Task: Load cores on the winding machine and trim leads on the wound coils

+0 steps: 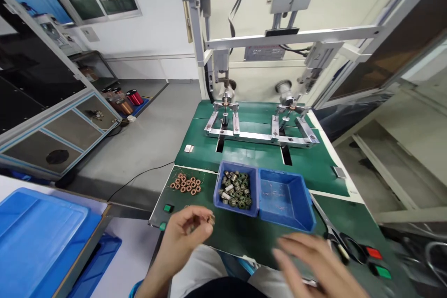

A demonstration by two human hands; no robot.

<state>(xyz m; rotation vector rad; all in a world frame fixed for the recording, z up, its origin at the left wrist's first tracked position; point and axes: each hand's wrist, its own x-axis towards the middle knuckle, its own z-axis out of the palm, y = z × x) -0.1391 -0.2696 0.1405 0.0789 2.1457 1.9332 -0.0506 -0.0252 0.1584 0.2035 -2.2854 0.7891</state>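
My left hand [183, 235] is closed in a pinch, with a small copper-wound core [211, 219] between thumb and fingertips. My right hand [316, 260], smeared by motion, hovers over the front of the bench with thumb and fingers apart. A shiny bit shows under its palm, too little to name. Several copper-wound ring cores [186, 184] lie grouped at the left of the bench. Beyond my hands, a blue bin [217, 200] holds many small greenish cores. Right of it stands a shallow blue tray [295, 221] with a few fine wire scraps.
A metal winding fixture [253, 136] with two stations stands at the back of the green bench [251, 233]. Long scissors [330, 226] lie right of the tray. Red [373, 252] and green [382, 271] buttons sit at the right edge, and a green button [168, 207] at the left.
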